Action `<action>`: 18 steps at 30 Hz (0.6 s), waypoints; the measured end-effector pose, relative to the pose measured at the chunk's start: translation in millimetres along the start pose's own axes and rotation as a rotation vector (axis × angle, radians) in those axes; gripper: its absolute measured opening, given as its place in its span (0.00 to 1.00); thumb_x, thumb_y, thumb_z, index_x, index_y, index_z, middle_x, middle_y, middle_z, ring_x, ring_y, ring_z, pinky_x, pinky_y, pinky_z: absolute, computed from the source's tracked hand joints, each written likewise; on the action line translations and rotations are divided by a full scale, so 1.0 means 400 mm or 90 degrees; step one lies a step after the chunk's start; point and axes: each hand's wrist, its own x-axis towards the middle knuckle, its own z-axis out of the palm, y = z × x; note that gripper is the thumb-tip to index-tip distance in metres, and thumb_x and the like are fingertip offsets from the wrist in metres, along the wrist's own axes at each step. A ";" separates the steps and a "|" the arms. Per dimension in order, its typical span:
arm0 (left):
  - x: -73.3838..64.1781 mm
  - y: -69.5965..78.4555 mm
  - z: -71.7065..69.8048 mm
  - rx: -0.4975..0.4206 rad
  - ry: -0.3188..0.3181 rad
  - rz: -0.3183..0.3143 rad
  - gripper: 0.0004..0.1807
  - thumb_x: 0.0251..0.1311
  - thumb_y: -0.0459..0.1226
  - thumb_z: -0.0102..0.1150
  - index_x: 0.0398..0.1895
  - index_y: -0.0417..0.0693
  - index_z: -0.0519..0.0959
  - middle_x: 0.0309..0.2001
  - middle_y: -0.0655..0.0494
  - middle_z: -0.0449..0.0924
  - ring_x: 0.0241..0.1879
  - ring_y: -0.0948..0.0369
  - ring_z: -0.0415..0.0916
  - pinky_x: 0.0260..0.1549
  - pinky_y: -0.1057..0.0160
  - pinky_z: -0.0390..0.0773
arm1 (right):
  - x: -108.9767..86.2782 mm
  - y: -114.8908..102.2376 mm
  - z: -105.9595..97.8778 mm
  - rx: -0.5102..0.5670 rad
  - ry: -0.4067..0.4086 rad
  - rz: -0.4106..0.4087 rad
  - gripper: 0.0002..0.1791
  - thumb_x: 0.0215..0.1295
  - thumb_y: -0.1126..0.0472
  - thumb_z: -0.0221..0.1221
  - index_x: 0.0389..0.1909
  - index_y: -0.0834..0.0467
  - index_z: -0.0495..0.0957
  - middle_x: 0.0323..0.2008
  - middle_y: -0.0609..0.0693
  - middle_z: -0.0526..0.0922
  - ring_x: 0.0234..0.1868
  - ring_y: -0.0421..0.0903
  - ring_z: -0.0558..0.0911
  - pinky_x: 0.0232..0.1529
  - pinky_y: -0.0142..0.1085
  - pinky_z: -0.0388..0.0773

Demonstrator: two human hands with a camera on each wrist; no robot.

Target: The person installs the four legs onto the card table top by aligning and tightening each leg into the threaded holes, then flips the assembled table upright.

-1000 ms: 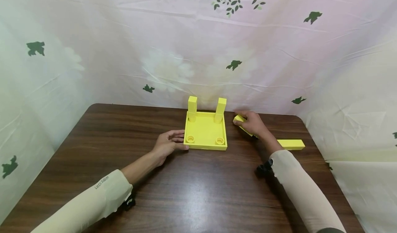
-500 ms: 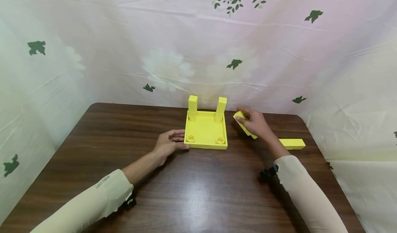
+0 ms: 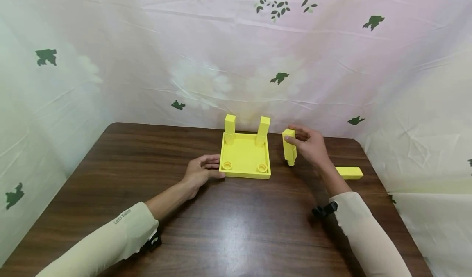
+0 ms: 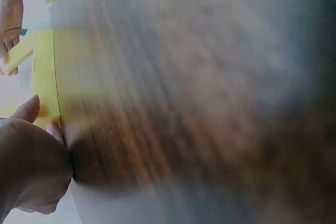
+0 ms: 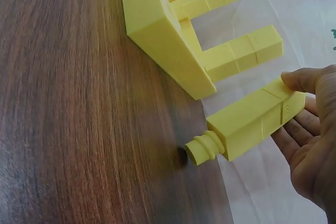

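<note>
A square yellow tray-like base lies on the table, with two upright square legs in its back corners and round sockets in its front corners. My left hand holds its front left corner, thumb at the front and fingers along the left side. To the right of the base, my right hand pinches a loose yellow leg near its top. That leg stands nearly upright in the head view, its ridged round peg downward, apart from the base. Whether the peg touches the table I cannot tell.
Another yellow leg lies on its side on the brown table, right of my right wrist. A patterned cloth hangs behind the table's back edge.
My right hand has lifted the leg from lying slanted and turned it nearly upright, peg down. The hand has shifted slightly right. My left hand and the base stay put.
</note>
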 end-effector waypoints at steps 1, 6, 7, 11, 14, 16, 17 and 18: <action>0.000 -0.001 -0.001 -0.001 0.000 0.001 0.37 0.54 0.23 0.84 0.70 0.45 0.86 0.65 0.43 0.89 0.62 0.53 0.86 0.56 0.69 0.86 | -0.002 -0.001 -0.001 0.006 0.004 -0.001 0.34 0.79 0.43 0.71 0.78 0.53 0.81 0.75 0.61 0.83 0.76 0.63 0.82 0.76 0.62 0.80; 0.000 -0.002 -0.003 -0.006 -0.002 0.004 0.37 0.54 0.23 0.84 0.70 0.45 0.86 0.65 0.42 0.89 0.63 0.52 0.86 0.56 0.69 0.86 | -0.009 0.000 -0.001 0.012 0.020 -0.019 0.32 0.78 0.44 0.72 0.77 0.51 0.82 0.74 0.59 0.85 0.72 0.57 0.84 0.67 0.38 0.85; 0.000 -0.001 -0.003 -0.008 -0.002 0.003 0.37 0.54 0.23 0.84 0.70 0.45 0.86 0.65 0.42 0.90 0.62 0.52 0.87 0.56 0.69 0.87 | -0.010 -0.001 0.001 0.016 0.025 -0.023 0.31 0.78 0.45 0.72 0.77 0.51 0.83 0.73 0.58 0.85 0.69 0.54 0.86 0.64 0.32 0.84; 0.002 -0.001 -0.003 -0.010 -0.001 0.003 0.37 0.53 0.22 0.84 0.69 0.45 0.86 0.64 0.42 0.90 0.61 0.54 0.87 0.55 0.69 0.87 | -0.016 -0.008 0.012 0.034 0.043 -0.046 0.29 0.77 0.48 0.74 0.73 0.52 0.85 0.70 0.58 0.88 0.59 0.35 0.86 0.55 0.19 0.82; 0.002 -0.002 -0.004 -0.011 -0.001 0.002 0.37 0.53 0.22 0.84 0.69 0.45 0.86 0.64 0.42 0.90 0.60 0.54 0.87 0.55 0.70 0.87 | -0.020 -0.015 0.022 0.053 0.051 -0.070 0.27 0.77 0.51 0.74 0.72 0.54 0.86 0.68 0.61 0.89 0.55 0.28 0.86 0.55 0.19 0.83; 0.003 -0.001 -0.004 -0.011 -0.003 0.002 0.37 0.54 0.22 0.84 0.70 0.45 0.86 0.64 0.42 0.90 0.61 0.54 0.87 0.55 0.70 0.87 | -0.023 -0.021 0.028 0.067 0.054 -0.087 0.26 0.78 0.53 0.74 0.72 0.56 0.86 0.67 0.63 0.89 0.54 0.27 0.86 0.54 0.19 0.84; 0.003 -0.001 -0.004 -0.010 -0.004 0.001 0.37 0.54 0.22 0.84 0.70 0.45 0.86 0.64 0.42 0.90 0.61 0.54 0.87 0.55 0.70 0.87 | -0.024 -0.023 0.030 0.076 0.056 -0.094 0.26 0.78 0.54 0.73 0.72 0.57 0.86 0.67 0.64 0.89 0.54 0.28 0.87 0.54 0.20 0.85; 0.003 0.000 -0.004 -0.010 -0.005 0.001 0.37 0.54 0.22 0.84 0.70 0.45 0.86 0.64 0.42 0.90 0.61 0.54 0.87 0.56 0.70 0.87 | -0.025 -0.026 0.033 0.082 0.057 -0.101 0.26 0.78 0.54 0.73 0.72 0.57 0.86 0.67 0.64 0.89 0.54 0.28 0.88 0.54 0.20 0.85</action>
